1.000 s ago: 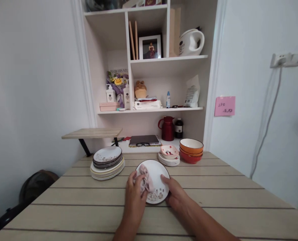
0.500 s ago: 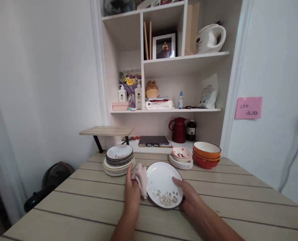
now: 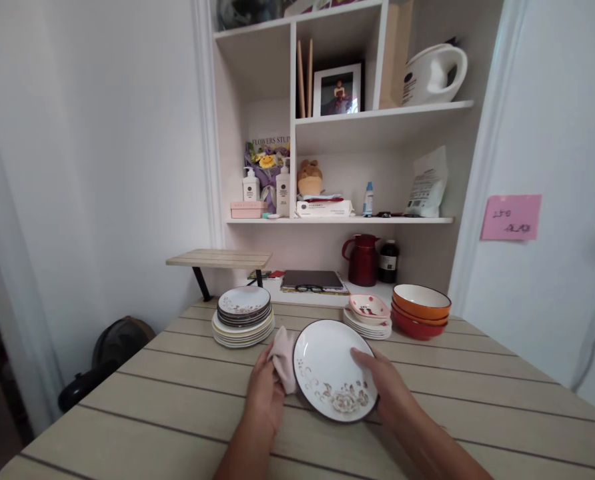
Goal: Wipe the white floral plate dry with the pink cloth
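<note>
A white plate (image 3: 330,363) with a dark rim and a brown flower pattern is tilted above the table. My right hand (image 3: 385,383) grips its right edge, thumb on the upper face and fingers hidden beneath. In my left hand (image 3: 265,387) is a bunched pale pink cloth (image 3: 284,360), which meets the plate's left rim. Beyond my left hand stands a stack of plates (image 3: 243,320), dark-rimmed ones resting on larger pale ones. Behind the held plate, a small pink patterned bowl (image 3: 369,308) sits on several small white plates (image 3: 367,328).
Orange and red bowls (image 3: 421,310) are stacked at the table's right rear. A small raised wooden shelf (image 3: 220,259) stands at the left rear. Behind the table are a closed laptop (image 3: 312,279), glasses (image 3: 309,289), a red jug (image 3: 362,260) and a dark bottle (image 3: 388,261).
The scene has shifted slightly right in view. My left hand has turned, its fingers now closer around the cloth at the plate's left rim. My right hand still holds the plate.
</note>
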